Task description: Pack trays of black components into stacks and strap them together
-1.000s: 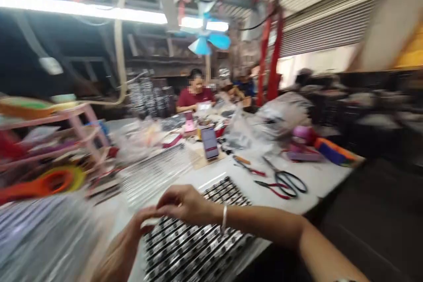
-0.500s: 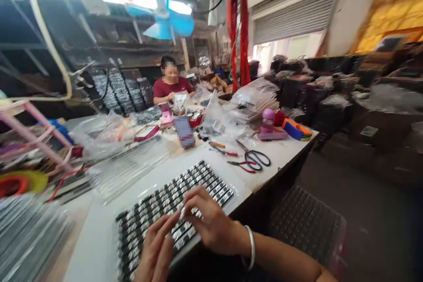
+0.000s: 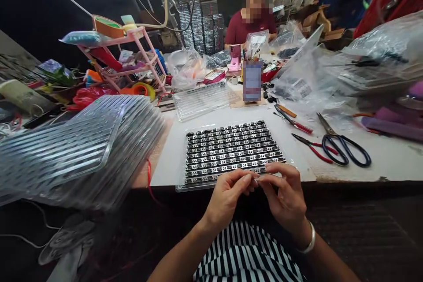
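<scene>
My left hand (image 3: 228, 194) and my right hand (image 3: 287, 196) meet at the table's front edge, just before the filled tray. Thumb and fingers of both are pinched together, fingertips almost touching. Whatever small piece sits between them is too tiny to make out. A silver bangle (image 3: 310, 239) circles the right wrist. Behind the fingers lies a clear plastic tray (image 3: 180, 187), filled with rows of small black-and-silver parts (image 3: 228, 150) that look like connectors. The fingertips hide a bit of its near right edge.
A tall stack of clear ridged trays (image 3: 99, 150) leans at left. Scissors (image 3: 343, 145) and red-handled pliers (image 3: 317, 147) lie at right. A phone (image 3: 253, 81) stands behind the tray. Across the table sits a person (image 3: 251, 26) in a dark red shirt, among plastic bags (image 3: 297, 75).
The view has swung left and down. Both hands have moved from over the rows of parts to the tray's near edge, where their fingertips now come together.
</scene>
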A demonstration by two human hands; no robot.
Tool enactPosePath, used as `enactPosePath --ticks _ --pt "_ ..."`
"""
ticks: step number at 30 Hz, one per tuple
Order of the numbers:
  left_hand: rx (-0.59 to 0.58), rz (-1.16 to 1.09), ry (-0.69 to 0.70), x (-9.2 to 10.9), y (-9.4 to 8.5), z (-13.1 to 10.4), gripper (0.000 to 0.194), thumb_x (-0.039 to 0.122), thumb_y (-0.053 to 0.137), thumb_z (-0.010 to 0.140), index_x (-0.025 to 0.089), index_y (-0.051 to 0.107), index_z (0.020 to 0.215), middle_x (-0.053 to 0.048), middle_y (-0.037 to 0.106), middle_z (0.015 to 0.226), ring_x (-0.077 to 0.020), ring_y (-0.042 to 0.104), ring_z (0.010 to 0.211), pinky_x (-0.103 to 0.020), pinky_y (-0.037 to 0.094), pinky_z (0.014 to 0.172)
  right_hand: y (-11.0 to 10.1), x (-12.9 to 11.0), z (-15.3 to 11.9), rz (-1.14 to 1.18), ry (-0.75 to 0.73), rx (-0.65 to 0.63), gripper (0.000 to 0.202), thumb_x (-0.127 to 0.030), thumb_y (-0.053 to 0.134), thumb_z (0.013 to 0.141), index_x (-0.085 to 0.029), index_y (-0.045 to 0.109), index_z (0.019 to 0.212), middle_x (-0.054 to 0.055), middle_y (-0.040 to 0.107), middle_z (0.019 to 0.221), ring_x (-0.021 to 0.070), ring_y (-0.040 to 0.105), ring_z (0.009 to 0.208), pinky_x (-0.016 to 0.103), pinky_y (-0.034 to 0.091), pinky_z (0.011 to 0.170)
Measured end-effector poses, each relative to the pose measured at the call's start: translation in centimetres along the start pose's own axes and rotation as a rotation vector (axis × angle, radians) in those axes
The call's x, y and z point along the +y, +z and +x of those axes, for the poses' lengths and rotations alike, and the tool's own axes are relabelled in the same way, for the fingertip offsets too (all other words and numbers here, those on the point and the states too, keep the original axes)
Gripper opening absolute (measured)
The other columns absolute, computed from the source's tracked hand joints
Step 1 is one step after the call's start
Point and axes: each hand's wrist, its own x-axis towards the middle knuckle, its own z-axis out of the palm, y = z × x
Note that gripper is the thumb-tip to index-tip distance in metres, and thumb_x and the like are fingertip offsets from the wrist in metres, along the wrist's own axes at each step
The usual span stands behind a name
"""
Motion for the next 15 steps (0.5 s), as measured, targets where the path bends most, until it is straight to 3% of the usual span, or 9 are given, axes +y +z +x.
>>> enactPosePath --ticks 7,11,15 --pt "0.061 0.184 0.066 0.6 -0.3 0.4 0.019 0.029 0.058 0.086 0.017 0.071 0.094 -0.005 0.062 0.084 -0.0138 0.056 0.076 -0.025 0.045 0.071 0.2 0.0 0.6 0.203 0.242 -0.115 0.017 -0.008 0.053 0.086 -0.022 0.056 0.094 0.005 0.048 0.102 0.0167 0.050 0.100 0.033 0.046 0.084" --pt "0.053 0.251 0.103 0.3 -0.4 0.4 0.018 0.027 0.058 0.087 0.018 0.071 0.095 -0.005 0.062 0.086 -0.0160 0.058 0.080 -0.027 0.047 0.074 0.4 -0.4 1.3 0.357 0.444 -0.141 0.005 -0.017 0.054 0.088 -0.020 0.057 0.086 0.004 0.049 0.097 0.0159 0.052 0.093 0.030 0.047 0.076" --pt "0.123 0.396 0.203 -0.3 -0.5 0.5 0.015 0.025 0.057 0.087 0.019 0.070 0.091 -0.005 0.064 0.084 -0.0159 0.059 0.078 -0.027 0.047 0.072 0.8 -0.4 1.7 0.477 0.574 -0.175 0.008 -0.024 0.056 0.088 -0.019 0.057 0.082 0.004 0.050 0.092 0.0148 0.053 0.086 0.027 0.047 0.072"
